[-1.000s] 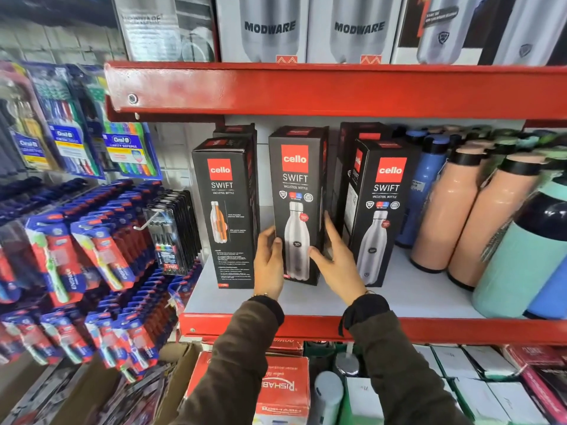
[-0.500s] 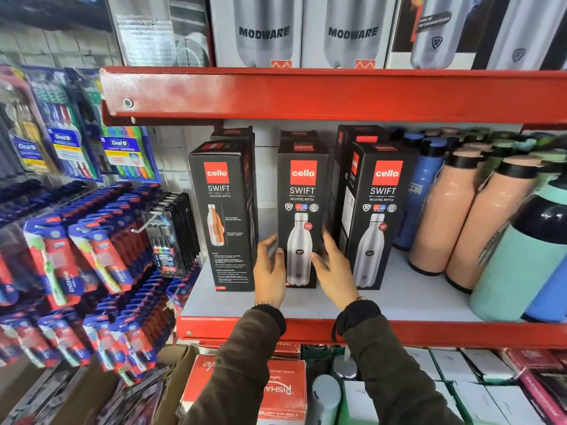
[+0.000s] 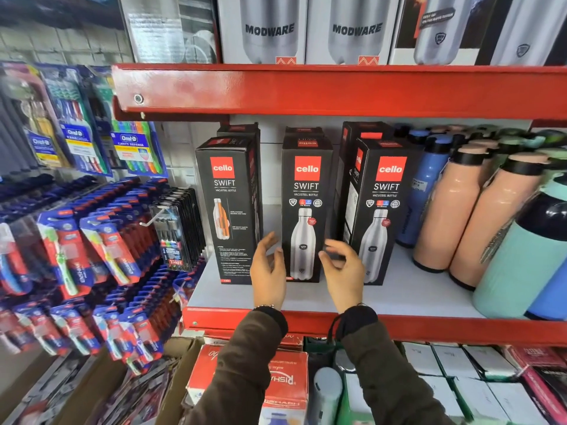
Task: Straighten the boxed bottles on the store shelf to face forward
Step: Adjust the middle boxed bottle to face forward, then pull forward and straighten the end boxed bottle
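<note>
Shelf: one red-edged shelf (image 3: 429, 328) with a pale deck, carrying the boxes and loose bottles; a second red shelf edge (image 3: 337, 90) runs above it.
Loose bottles: on the right of the deck, two peach bottles (image 3: 445, 210) in front, one mint bottle (image 3: 521, 265) nearest the camera, one blue bottle (image 3: 425, 185) behind; more caps farther back, too crowded to count.
Boxed bottles: three black boxes in the front row, upright; at least three more behind them.
Left box (image 3: 228, 210): turned slightly, its right side panel showing.
Middle box (image 3: 306, 204): front panel square to the camera.
Right box (image 3: 380, 210): angled, its left side panel showing.
Left hand (image 3: 268, 274): fingers spread loose, just left of the middle box's lower part, gripping nothing.
Right hand (image 3: 345, 271): fingers curled loose, in front of the gap between the middle and right boxes, gripping nothing.
</note>
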Demonstrator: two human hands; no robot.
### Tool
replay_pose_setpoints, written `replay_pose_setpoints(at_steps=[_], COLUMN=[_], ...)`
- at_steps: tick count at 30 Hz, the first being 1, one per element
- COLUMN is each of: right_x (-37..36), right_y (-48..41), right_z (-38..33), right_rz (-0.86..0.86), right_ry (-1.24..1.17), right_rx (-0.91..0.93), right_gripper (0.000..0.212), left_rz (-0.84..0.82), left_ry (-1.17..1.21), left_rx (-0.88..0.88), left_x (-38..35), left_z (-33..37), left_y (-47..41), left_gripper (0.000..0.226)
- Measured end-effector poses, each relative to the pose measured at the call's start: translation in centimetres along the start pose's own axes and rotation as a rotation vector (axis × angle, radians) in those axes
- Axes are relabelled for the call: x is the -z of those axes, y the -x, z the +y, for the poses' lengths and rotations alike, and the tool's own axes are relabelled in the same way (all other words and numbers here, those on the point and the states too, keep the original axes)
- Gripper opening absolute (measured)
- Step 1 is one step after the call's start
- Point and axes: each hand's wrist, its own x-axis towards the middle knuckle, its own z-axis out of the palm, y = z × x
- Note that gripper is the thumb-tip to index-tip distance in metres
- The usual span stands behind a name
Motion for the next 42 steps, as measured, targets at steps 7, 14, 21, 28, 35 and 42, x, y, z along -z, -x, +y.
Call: replay_pose_setpoints(at_steps=[7,14,21,28,35,42], right_x=[-0.9,-4.5,-8.7,-11.6,-12.1,-12.7], right_y=[1.6,3.5,4.3,4.8,5.2,4.2], right_z=[-1.0,-3.7,-4.7,-4.3,-4.7,-6.0], right_rz=[0.02,-0.161,-0.33,-0.277,-0.215,-0.137], right_ry=[-0.037,-0.07,-0.031,0.004,0.032,0.115], right_rx=[0.028,0.034,-0.025,-0.028,-0.009,0.041], right_gripper=[0.021,0.028,0.046,0.047,0.068,0.081], left_rz=[0.033,0.172,0.318,0.009,0.034,0.123], left_ry=[0.01,-0.04,-0.175,-0.057,0.155,0.186], left_rx=[-0.092,-0.293,-0.215,0.057,0.079,0.019], left_x=[1.8,5.1,9.9,11.6,12.2,12.7], left_z=[0.4,1.3,-0.2,-0.5,-0.2,0.5], left_y=[0.7,0.5,-2.8,-4.2,-3.9,-4.2], left_gripper=[0.028,0.024,0.04,0.038,0.045,0.057])
